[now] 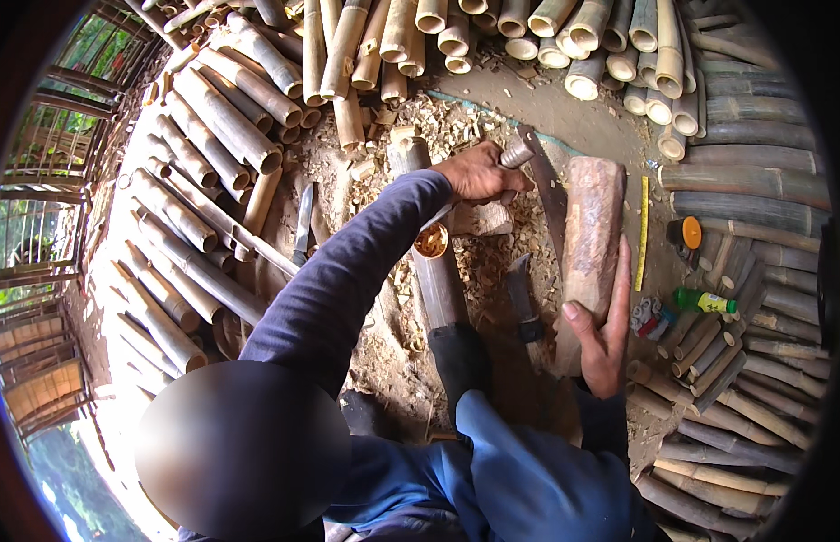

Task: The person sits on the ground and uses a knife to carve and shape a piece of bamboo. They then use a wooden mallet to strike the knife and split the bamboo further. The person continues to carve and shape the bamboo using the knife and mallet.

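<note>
My left hand (479,172) reaches across and is closed round a knife handle (518,154), whose ringed end sticks out to the right. A strip of its blade (436,216) slants down toward a bamboo tube (438,289); my sleeve hides part of it. Shavings lie in the tube's round opening, and its lower end meets a dark boot (461,357). My right hand (605,334) clasps a thick, rough block of wood (593,226), thumb on its face and fingers along its right side. Under my left hand lies a smaller wooden piece (485,218).
Bamboo tubes (226,117) are stacked left, far and right. Wood shavings (447,113) cover the ground. A knife (303,217) lies left, a dark blade (521,289) between the tube and block. A yellow strip (644,230), an orange-topped container (691,232) and a green bottle (706,301) are right.
</note>
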A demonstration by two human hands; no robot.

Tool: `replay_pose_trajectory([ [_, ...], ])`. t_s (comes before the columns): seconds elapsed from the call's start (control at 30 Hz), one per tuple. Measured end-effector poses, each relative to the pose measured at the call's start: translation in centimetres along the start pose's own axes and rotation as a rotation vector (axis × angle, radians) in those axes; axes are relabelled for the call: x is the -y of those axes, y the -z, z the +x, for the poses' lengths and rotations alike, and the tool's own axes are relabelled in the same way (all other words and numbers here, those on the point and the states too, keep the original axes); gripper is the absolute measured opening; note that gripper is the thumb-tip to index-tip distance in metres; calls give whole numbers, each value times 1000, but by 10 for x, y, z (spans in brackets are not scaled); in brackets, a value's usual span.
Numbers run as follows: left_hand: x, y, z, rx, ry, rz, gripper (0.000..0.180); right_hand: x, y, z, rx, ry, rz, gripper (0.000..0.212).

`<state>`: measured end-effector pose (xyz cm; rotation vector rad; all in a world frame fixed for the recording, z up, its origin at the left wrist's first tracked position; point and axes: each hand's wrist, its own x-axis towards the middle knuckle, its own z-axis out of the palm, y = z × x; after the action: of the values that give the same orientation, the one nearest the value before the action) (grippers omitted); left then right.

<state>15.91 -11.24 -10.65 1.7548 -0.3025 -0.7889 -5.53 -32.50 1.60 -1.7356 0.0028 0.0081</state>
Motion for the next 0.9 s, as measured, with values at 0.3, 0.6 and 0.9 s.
replay_pose_trajectory([
  [0.3, 26, -5, -11, 64, -236, 3, 26, 1, -18, 54, 61, 191, -232, 91],
  [0.6, -12, -14, -81, 130, -79, -486, 31, 31, -36, 48, 79, 397, -264, 90],
  [0.9, 23, 19, -164, -1050, -272, -813, 18, -37, -17, 22, 225, 114, -394, 95],
])
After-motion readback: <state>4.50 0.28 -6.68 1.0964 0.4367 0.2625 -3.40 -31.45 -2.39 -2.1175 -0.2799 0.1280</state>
